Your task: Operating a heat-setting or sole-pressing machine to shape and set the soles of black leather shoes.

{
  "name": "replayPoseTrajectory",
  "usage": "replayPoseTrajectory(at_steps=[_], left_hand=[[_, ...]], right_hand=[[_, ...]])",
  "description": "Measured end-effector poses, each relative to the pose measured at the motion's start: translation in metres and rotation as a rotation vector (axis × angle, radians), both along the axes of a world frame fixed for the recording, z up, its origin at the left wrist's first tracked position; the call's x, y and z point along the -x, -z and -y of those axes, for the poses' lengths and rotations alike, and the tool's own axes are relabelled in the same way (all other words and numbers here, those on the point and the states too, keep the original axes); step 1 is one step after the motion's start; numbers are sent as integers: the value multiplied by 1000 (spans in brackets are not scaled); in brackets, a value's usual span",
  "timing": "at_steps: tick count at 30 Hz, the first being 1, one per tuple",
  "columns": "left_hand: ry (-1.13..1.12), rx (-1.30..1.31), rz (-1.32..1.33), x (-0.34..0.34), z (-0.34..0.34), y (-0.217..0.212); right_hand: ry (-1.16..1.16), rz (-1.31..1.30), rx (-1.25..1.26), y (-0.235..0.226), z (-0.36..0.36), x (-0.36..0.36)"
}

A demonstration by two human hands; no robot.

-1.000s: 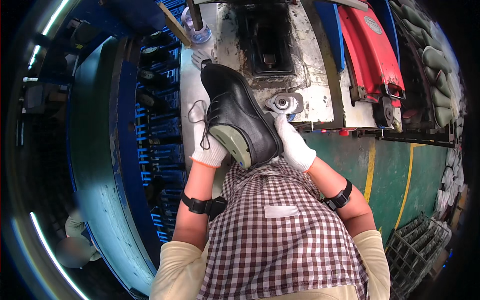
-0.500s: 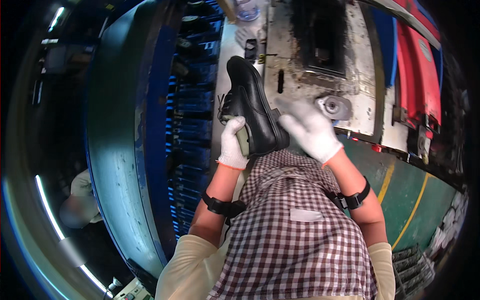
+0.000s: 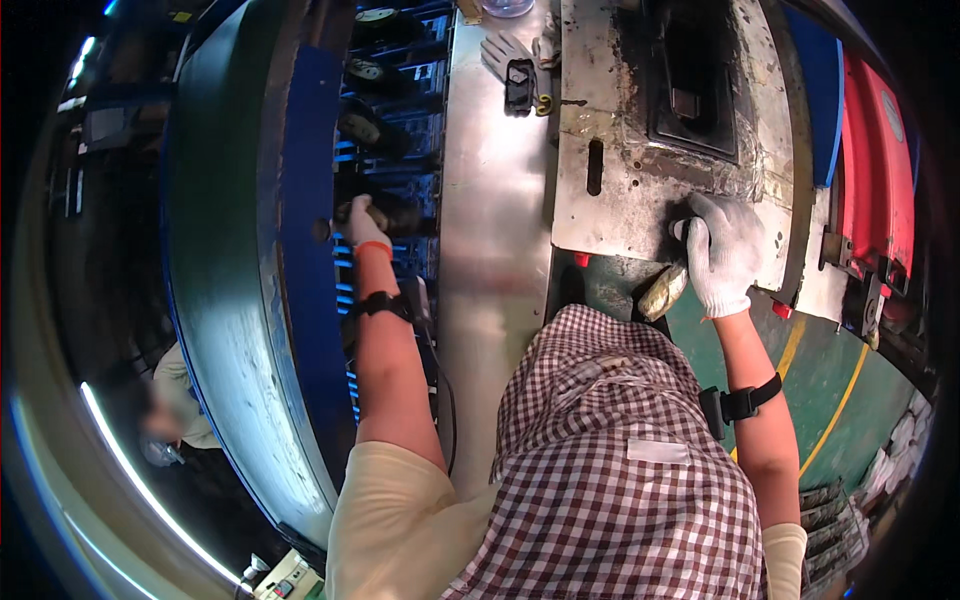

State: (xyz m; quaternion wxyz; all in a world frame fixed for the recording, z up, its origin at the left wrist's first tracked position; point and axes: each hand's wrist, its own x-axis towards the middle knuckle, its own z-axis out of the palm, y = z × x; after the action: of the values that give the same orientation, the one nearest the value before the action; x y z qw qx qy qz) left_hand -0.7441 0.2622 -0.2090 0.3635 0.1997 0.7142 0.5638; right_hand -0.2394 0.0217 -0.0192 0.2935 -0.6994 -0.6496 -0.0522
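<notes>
My left hand (image 3: 364, 222), in a white glove, is stretched out to the left and closed around a black leather shoe (image 3: 402, 214) lying in the blue rack (image 3: 300, 200). My right hand (image 3: 725, 252), also gloved, is curled over a round metal knob (image 3: 679, 229) at the near edge of the stained metal machine plate (image 3: 620, 190). A yellowish-brown worn piece (image 3: 664, 291) sits just below that hand. Both wrists carry black bands.
Several more dark shoes (image 3: 362, 126) rest on the blue rack's shelves. A bare steel bench strip (image 3: 490, 230) runs between rack and machine. Spare gloves and a small black object (image 3: 519, 84) lie at its far end. A red machine cover (image 3: 875, 150) stands right; another person (image 3: 178, 400) is lower left.
The black shoe went from in front of my chest out to the blue rack with my left hand. My right hand let go of it and settled on the round knob.
</notes>
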Motion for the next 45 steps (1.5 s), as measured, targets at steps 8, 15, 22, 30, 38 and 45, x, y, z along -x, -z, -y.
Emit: replayPoseTrajectory(at_steps=[8,15,22,30,38,45], left_hand=[[128,527,-599,34,-20,40],[-109,282,-393,8,123,11],[-636,66,361,181,206,36],[-538,195,578,163,200,5],[-56,138,460,12,288,-40],[572,116,1096,-164,222,-163]], right_hand=[[-10,-15,32,-3,-4,4],[23,-6,79,2,1,0],[-48,-20,86,1,-4,4],[-40,-1,106,8,-1,3],[56,-12,158,-1,7,1],[-388,-509,269,-29,2,33]])
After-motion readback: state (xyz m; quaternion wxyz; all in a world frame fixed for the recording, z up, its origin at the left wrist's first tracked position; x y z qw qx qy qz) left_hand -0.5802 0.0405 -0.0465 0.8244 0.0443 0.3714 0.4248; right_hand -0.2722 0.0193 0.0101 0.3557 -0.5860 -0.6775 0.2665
